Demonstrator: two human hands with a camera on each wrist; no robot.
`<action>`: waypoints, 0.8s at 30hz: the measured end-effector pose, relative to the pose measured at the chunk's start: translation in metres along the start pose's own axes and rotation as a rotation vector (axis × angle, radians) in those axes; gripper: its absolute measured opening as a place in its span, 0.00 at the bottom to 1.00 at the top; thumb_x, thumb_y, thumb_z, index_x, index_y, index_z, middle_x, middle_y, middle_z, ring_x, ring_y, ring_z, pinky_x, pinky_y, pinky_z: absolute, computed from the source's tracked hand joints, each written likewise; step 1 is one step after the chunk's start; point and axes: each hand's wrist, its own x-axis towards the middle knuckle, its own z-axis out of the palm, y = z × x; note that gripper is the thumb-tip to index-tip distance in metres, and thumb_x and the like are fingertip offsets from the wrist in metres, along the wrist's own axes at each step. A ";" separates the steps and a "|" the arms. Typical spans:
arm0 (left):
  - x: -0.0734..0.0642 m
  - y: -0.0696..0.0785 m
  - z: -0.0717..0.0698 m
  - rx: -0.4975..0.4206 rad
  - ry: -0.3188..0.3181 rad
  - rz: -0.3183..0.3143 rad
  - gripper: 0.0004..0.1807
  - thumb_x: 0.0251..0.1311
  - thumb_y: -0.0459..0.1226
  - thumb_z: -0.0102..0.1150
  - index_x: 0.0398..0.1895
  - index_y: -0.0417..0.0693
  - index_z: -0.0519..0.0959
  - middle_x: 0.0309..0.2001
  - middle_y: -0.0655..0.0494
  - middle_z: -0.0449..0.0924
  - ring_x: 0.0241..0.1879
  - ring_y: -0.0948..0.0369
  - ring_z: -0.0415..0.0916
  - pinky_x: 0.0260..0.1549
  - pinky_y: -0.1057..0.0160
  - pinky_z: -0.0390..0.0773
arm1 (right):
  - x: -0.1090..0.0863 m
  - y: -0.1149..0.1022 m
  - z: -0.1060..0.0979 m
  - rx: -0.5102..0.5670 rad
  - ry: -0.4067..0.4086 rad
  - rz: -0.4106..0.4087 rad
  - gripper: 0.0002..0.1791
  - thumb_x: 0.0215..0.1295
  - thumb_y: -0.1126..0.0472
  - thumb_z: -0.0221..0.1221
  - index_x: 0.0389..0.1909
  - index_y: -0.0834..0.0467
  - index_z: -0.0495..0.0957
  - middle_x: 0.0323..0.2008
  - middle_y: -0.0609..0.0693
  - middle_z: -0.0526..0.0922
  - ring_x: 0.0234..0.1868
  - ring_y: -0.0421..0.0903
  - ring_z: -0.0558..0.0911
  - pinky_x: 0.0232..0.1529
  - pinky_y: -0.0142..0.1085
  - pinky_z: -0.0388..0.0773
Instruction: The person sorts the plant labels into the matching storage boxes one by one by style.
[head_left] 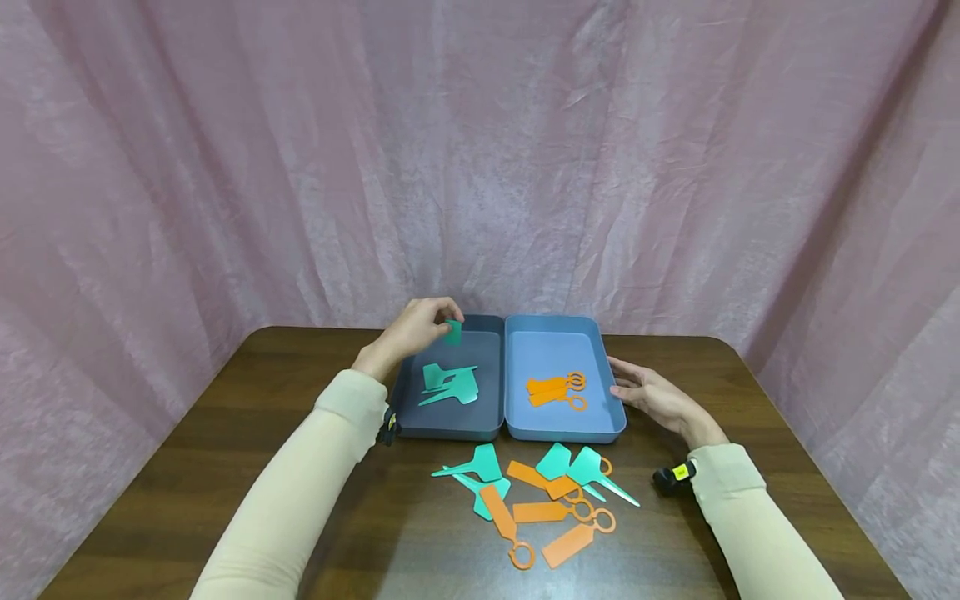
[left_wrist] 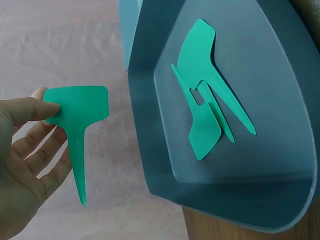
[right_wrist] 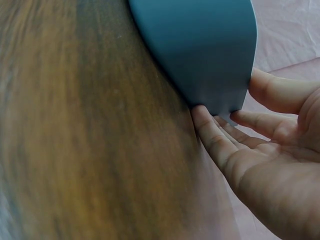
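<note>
Now left hand [head_left: 411, 332] pinches green T-shaped plastic plant tag [left_wrist: 79, 123], stake pointing down; right hand [head_left: 656, 400], fingers straight, touches light-blue tray [head_left: 613, 392].

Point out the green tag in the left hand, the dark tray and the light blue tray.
green tag [left_wrist: 80, 107]: left wrist view, on its flat head.
dark tray [head_left: 491, 412]: head view, on its bare floor near the front right corner.
light blue tray [head_left: 551, 346]: head view, on its bare floor.

The left hand [head_left: 415, 327] is reaching forward, thumb and fingers [left_wrist: 31, 110] pinching together, its cream-sleeved forearm [head_left: 300, 492] stretching out. The right hand [head_left: 654, 398] is lying open, fingers [right_wrist: 212, 135] extending straight, palm facing inward.
</note>
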 end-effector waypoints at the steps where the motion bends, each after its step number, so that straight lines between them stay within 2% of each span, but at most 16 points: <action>1: 0.001 -0.001 0.000 0.002 0.000 -0.006 0.11 0.73 0.28 0.56 0.50 0.49 0.84 0.44 0.53 0.82 0.44 0.54 0.78 0.46 0.55 0.78 | 0.000 0.000 0.000 0.000 -0.002 0.000 0.41 0.80 0.69 0.50 0.83 0.67 0.37 0.82 0.68 0.42 0.80 0.69 0.50 0.60 0.29 0.74; 6: 0.000 -0.003 0.002 0.014 0.005 -0.004 0.10 0.72 0.27 0.58 0.48 0.49 0.84 0.42 0.53 0.82 0.42 0.54 0.78 0.44 0.55 0.78 | 0.002 0.001 0.003 0.003 0.001 0.005 0.40 0.80 0.69 0.51 0.83 0.66 0.38 0.81 0.69 0.44 0.80 0.69 0.51 0.60 0.28 0.74; 11: -0.003 -0.003 0.005 -0.015 -0.030 0.015 0.10 0.70 0.26 0.61 0.47 0.46 0.84 0.41 0.50 0.83 0.42 0.54 0.79 0.46 0.55 0.79 | 0.002 -0.001 0.005 0.002 0.001 0.010 0.41 0.79 0.69 0.51 0.83 0.66 0.39 0.81 0.69 0.45 0.79 0.69 0.52 0.60 0.28 0.74; 18: -0.004 -0.003 0.003 -0.044 -0.045 0.035 0.10 0.70 0.26 0.60 0.47 0.45 0.84 0.42 0.45 0.83 0.42 0.54 0.80 0.45 0.55 0.79 | 0.003 -0.004 0.004 -0.007 0.007 0.008 0.41 0.79 0.69 0.51 0.83 0.66 0.38 0.82 0.67 0.42 0.80 0.69 0.50 0.61 0.30 0.73; 24: -0.007 -0.005 0.000 -0.037 -0.054 0.028 0.09 0.71 0.27 0.60 0.48 0.46 0.84 0.42 0.48 0.84 0.42 0.54 0.81 0.47 0.55 0.79 | 0.004 -0.004 0.005 -0.013 0.002 0.013 0.41 0.80 0.70 0.50 0.83 0.67 0.38 0.82 0.67 0.41 0.80 0.69 0.50 0.61 0.29 0.73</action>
